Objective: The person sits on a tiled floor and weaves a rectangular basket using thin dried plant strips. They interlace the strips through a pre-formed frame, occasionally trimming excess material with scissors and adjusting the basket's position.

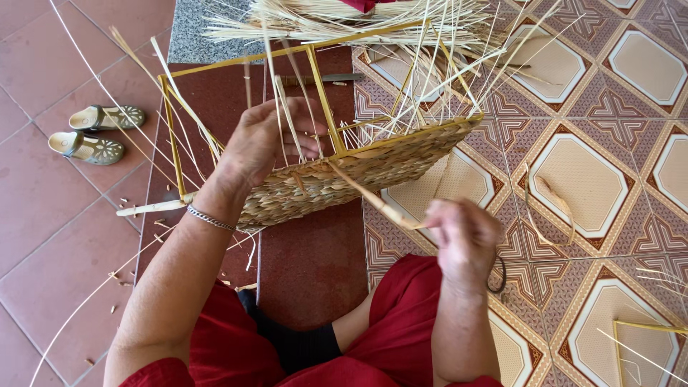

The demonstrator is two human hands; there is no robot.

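**Taut strand, loose frame**

The basket (344, 179) sits half woven on its frame (315, 86), tilted above the lap. The left hand (269, 140) curls around the uprights, steadying them. The right hand (462, 236) pinches a strand (373, 201) pulled taut — too hard a tug could snap it, or skew the frame. Loose stakes (430, 72) may tangle.
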